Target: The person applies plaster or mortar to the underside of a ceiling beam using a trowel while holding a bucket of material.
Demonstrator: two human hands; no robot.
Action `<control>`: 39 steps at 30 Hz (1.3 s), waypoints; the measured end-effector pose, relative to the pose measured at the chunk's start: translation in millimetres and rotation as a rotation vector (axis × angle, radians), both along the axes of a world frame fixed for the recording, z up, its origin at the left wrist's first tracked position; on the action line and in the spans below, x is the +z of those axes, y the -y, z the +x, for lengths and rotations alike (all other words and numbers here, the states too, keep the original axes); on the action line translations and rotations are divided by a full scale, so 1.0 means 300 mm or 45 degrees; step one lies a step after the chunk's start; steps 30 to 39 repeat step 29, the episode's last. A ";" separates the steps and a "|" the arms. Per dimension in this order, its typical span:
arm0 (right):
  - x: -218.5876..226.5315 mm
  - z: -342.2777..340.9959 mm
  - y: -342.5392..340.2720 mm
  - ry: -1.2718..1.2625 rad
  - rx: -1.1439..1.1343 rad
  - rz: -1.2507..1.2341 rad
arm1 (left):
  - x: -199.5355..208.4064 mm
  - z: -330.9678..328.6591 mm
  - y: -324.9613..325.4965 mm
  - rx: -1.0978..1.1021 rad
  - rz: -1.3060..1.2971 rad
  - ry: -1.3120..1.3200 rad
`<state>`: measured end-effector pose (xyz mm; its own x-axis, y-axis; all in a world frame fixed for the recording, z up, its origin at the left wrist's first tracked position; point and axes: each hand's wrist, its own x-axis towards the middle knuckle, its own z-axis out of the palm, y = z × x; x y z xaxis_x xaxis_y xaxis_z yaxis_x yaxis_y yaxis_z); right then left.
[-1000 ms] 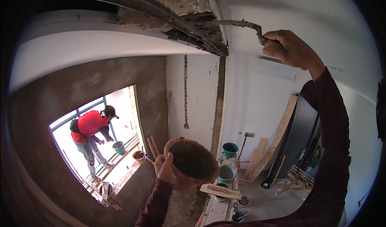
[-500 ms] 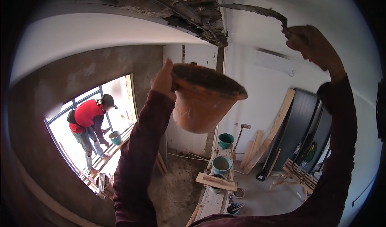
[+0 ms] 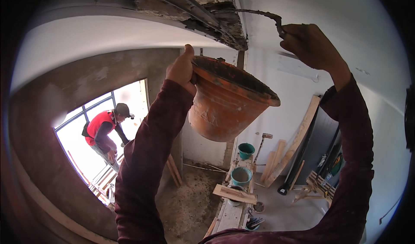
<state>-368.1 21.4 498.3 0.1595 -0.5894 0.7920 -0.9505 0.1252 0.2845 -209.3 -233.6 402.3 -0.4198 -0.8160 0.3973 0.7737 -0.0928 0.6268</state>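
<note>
My left hand (image 3: 180, 71) grips the rim of an orange bucket (image 3: 227, 114), thumb up, and holds it raised and tilted in front of me. Dark residue coats the bucket's inside; how full it is I cannot tell. In my right hand (image 3: 313, 45), closed round its handle, is a mortar-smeared trowel (image 3: 261, 13). Its blade reaches left to the rough, broken underside of an overhead beam (image 3: 225, 26), where the tip blends into the dark gap. Metal channels run along that beam. Both my arms are lifted.
Below me a plank platform (image 3: 229, 216) carries a green bucket (image 3: 246, 150), a teal bucket (image 3: 241, 175) and a wooden float (image 3: 234, 194). At the left a person in a red vest (image 3: 101, 125) bends in the window opening. Boards (image 3: 294, 142) and dark panels lean at the right wall.
My right hand and the trowel have moved left, the blade going further into the beam's gap. The orange bucket has shifted slightly right. The person at the window has bent lower.
</note>
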 end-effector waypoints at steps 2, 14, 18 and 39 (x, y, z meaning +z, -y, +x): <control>0.020 0.030 0.006 0.005 0.016 -0.016 | -0.005 0.028 0.013 0.053 -0.056 0.040; 0.016 0.030 -0.168 0.465 -0.045 0.063 | 0.086 0.178 -0.112 0.219 -0.186 0.090; -0.070 0.028 -0.150 0.461 0.005 -0.063 | 0.079 0.206 -0.088 0.238 -0.182 0.130; 0.015 0.087 -0.057 0.397 0.063 0.101 | 0.041 0.167 -0.029 0.179 -0.240 0.086</control>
